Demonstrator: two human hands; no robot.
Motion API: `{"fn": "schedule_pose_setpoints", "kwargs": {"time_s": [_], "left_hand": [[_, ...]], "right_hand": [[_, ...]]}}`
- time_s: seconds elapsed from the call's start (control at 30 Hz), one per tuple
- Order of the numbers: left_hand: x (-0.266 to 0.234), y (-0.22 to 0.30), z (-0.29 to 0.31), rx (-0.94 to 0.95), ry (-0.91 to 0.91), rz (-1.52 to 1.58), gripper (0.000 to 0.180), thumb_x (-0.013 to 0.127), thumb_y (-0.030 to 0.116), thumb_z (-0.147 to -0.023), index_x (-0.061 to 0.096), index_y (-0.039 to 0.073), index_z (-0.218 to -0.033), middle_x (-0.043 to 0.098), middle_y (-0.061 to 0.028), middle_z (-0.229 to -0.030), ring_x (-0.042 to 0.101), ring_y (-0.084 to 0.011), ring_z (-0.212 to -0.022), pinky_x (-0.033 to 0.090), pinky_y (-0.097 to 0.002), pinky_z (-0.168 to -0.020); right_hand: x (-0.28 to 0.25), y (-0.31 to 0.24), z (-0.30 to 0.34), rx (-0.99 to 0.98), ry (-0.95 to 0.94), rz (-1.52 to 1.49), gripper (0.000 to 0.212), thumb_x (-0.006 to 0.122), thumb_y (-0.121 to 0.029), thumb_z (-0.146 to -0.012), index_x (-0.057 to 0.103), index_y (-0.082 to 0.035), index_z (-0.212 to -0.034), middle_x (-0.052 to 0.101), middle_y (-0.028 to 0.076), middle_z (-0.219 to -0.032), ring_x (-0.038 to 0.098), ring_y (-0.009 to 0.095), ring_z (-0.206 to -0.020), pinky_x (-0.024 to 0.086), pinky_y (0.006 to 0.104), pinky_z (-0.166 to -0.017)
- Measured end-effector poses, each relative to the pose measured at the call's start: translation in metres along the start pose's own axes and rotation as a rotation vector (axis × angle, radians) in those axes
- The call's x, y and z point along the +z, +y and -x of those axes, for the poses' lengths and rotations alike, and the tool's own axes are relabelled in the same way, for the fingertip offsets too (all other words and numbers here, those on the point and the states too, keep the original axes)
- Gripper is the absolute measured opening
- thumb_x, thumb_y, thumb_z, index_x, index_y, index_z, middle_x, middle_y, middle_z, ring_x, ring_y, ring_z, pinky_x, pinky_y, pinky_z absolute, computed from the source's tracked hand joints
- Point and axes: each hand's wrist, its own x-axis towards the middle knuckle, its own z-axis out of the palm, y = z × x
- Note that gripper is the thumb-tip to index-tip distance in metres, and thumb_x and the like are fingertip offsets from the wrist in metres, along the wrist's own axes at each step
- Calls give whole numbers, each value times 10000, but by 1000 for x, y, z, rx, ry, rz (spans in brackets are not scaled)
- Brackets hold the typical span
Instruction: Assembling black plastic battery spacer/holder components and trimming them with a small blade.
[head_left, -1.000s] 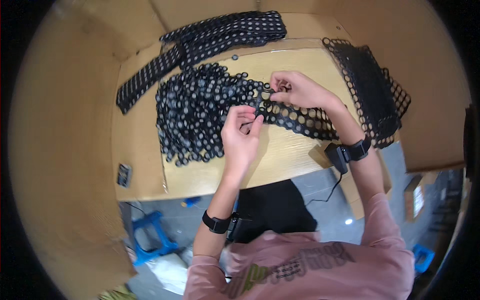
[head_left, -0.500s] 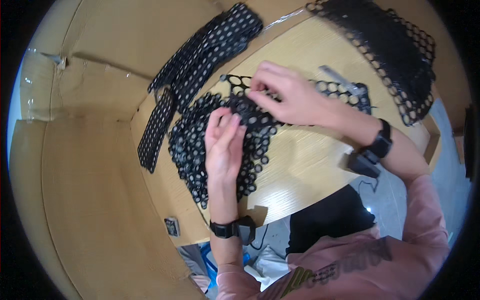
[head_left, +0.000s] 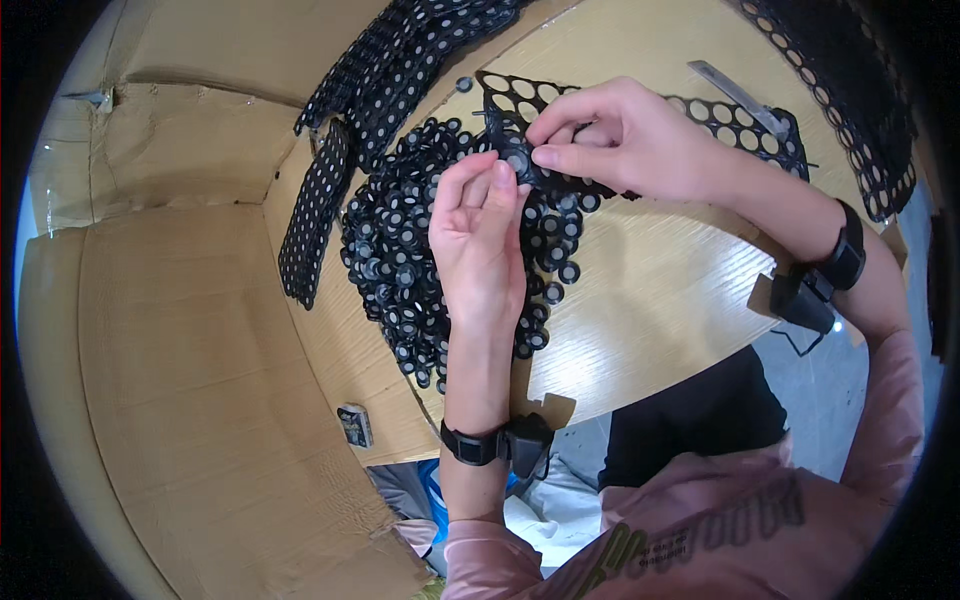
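Both hands meet over the table around a black perforated sheet (head_left: 513, 118) with large round holes, some still filled with black discs that have pale grey centres. My left hand (head_left: 480, 240) is closed, thumb and fingertips pinching the sheet's near edge at a disc (head_left: 516, 162). My right hand (head_left: 640, 140) is closed too, thumb and forefinger gripping the sheet just beside it. Part of the sheet runs behind my right hand and shows bare holes. Under my left hand lies a heap of loose black discs (head_left: 400, 260). A single disc (head_left: 464, 84) sits apart near the sheet's far corner.
A flat metal strip (head_left: 740, 98) lies across the sheet's right end. Folded sheets full of discs (head_left: 410, 85) and a shorter piece (head_left: 315, 215) rest at far left. Black perforated sheets (head_left: 860, 110) are piled at far right. Cardboard walls (head_left: 220, 340) stand left; a small box (head_left: 355, 425) lies near.
The view has shifted slightly. My hands have come closer together on the sheet, and my right hand has moved from above the sheet down to a pinch beside my left fingertips.
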Motion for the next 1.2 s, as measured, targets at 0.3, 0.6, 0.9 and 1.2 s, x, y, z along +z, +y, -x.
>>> {"fn": "schedule_pose_setpoints", "kwargs": {"time_s": [0.3,0.6,0.9,1.2], "left_hand": [[7,7,5,82,-51,-367,209,537,0,-927,611,-59,-1113,653,-109,-968,645,-158,-859,572,-329,-754],[5,12,5,15,-65,-549,206,511,-53,-863,616,-78,-1038,655,-116,-798,652,-161,-698,608,-357,-673],[7,12,7,-132,-11,-316,100,542,-93,-801,605,-74,-876,654,-144,-725,657,-185,-603,567,-279,-564],[5,12,5,-168,29,-348,65,554,-19,-822,618,-19,-835,615,-86,-665,577,-144,-533,476,-255,-493]], "right_hand": [[-6,13,-1,63,-81,-10,144,643,-150,-914,636,-30,-992,620,-35,-804,521,1,-680,382,176,-551],[-9,12,-3,0,-184,133,189,637,-175,-890,652,8,-932,580,-10,-727,515,60,-683,428,228,-621],[-9,8,-1,-8,-313,120,143,613,-147,-920,601,-5,-939,558,-15,-787,488,55,-725,419,229,-664],[-10,7,-3,94,-353,71,162,611,-187,-933,569,-32,-947,530,-35,-761,490,38,-710,394,216,-598]]}}
